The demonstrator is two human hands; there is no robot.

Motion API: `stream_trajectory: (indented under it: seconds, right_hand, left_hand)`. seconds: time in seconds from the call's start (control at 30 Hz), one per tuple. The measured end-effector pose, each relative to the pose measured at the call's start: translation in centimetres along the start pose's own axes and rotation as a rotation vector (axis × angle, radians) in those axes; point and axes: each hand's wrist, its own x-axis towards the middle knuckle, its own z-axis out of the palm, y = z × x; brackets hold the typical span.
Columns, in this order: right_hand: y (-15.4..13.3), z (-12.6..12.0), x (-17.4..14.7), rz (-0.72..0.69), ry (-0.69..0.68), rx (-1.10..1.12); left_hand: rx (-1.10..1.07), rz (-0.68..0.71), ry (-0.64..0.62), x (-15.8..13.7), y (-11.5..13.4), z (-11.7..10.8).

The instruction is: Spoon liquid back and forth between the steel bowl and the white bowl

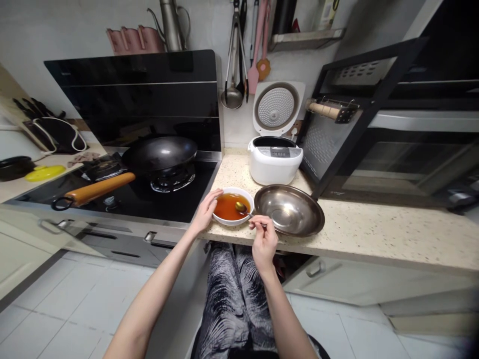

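Note:
A white bowl (229, 221) of reddish-brown liquid (225, 205) stands on the speckled counter near its front edge. My left hand (205, 210) rests against the bowl's left rim, its fingers stretched along the side. In my right hand (264, 239) is the handle of a metal spoon (240, 207), pinched between thumb and fingers. The spoon's head lies over or in the liquid at the bowl's right side; how deep it sits I cannot tell. Just right of the bowl, an empty-looking steel basin (299, 212) sits behind my right hand.
Behind the basin a white rice cooker (276, 164) has its lid raised. On the stove (175, 204) to the left is a black wok (160, 153), its wooden handle (99, 189) pointing toward the front. A dark-framed oven (411, 154) fills the right. Utensils (232, 97) hang on the wall.

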Motion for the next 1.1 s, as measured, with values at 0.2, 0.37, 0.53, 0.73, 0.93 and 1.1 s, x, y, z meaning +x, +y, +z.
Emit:
stream_trajectory:
  seconds: [0.2,0.37,0.53,0.73,0.93,1.1]
  right_hand:
    - [-0.4,-0.2,0.0,-0.008,0.036,0.025]
    - [-0.6,-0.3,0.2,-0.005,0.064,0.056]
    - [-0.9,-0.2,0.4,-0.046,0.092,0.107]
    - [-1.2,-0.4,0.5,-0.040,0.111,0.110]
    - [-1.4,-0.9,0.8,-0.042,0.133,0.081]
    - [-2.0,-1.4,1.2,-0.045,0.181,0.063]
  left_hand:
    - [-0.007,0.003,0.012,0.0,0.4,0.1]
    - [-0.006,-0.001,0.005,0.1,0.4,0.1]
    - [-0.010,0.007,0.004,0.1,0.3,0.1]
    - [-0.010,0.009,0.003,0.1,0.3,0.1]
    - [-0.005,-0.004,0.003,0.1,0.1,0.1]
    - [-0.006,-0.016,-0.006,0.2,0.2,0.1]
